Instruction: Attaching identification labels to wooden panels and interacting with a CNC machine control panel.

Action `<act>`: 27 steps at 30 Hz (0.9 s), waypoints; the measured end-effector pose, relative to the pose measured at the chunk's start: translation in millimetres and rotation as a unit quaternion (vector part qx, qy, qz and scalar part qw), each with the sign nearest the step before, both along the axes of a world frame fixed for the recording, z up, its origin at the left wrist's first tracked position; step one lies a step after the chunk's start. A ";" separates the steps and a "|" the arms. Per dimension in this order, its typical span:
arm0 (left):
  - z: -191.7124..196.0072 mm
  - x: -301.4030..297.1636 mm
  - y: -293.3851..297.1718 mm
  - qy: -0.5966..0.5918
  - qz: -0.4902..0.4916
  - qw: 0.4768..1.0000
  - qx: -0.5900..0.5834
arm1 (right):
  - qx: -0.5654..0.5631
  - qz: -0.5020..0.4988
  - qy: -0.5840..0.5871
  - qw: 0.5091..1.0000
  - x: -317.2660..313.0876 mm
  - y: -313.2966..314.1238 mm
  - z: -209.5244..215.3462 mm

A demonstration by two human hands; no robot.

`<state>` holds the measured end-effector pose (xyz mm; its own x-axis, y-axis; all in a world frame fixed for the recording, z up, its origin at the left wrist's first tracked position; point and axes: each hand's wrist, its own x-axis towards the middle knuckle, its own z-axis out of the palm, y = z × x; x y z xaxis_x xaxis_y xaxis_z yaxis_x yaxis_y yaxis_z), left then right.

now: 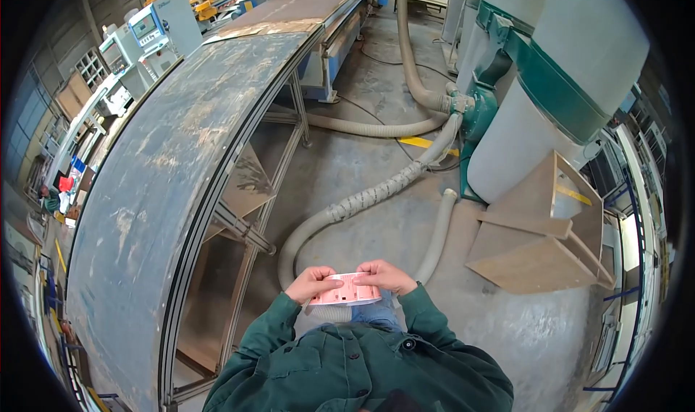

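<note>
"Green cloth, close up at the bottom: what is it?"

"The wearer's buttoned jacket, with blue jeans showing just past its hem."

"And the hands?"

"Both are in front of the jacket. The left hand has its thumb and fingers clamped on one end of a pink sheet; the right hand pinches the other end, thumb on top. So the sheet is between them, bowed a little, a pale edge along its near side."

"Any containers about?"

"To the right stands a wooden box, open at the top. A grey patch and a yellow strip show through the opening; I can't tell whether they belong to its inside or to the floor beyond. Above and behind it is a pale bulging bag, below a green band. Its wall hides whatever it holds."

"What about the left?"

"A long, scuffed table on a metal frame. Brown boards show in the space beneath it. On the floor between table and bag, a ribbed hose curves toward a green blower; its inside is hidden too."
</note>
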<state>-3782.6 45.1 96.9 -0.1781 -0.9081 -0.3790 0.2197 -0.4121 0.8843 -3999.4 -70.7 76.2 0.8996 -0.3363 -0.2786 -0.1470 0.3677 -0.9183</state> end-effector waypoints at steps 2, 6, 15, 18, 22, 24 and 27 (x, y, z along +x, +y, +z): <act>2.7 9.5 -52.4 -0.006 -0.015 1.000 0.011 | 0.003 0.007 0.009 1.000 9.1 -52.5 -13.7; -11.5 29.1 -167.3 -0.008 -0.023 1.000 -0.020 | 0.000 0.002 -0.026 1.000 28.5 -166.0 -17.4; 58.1 80.1 -430.8 0.004 0.002 0.999 -0.035 | -0.056 0.008 -0.012 0.998 83.0 -439.9 49.1; 40.3 99.9 -493.4 0.003 -0.002 0.999 -0.049 | -0.084 0.021 -0.006 0.996 99.3 -503.5 60.9; 38.6 125.5 -579.5 0.007 -0.021 0.998 -0.056 | -0.071 0.019 0.022 0.997 120.2 -582.6 72.9; 37.7 136.4 -628.1 0.023 -0.026 0.997 -0.063 | -0.064 0.010 0.022 0.998 131.3 -625.5 68.9; 33.9 164.4 -707.8 0.110 -0.063 0.989 -0.074 | -0.030 -0.011 -0.036 0.999 152.1 -698.2 62.2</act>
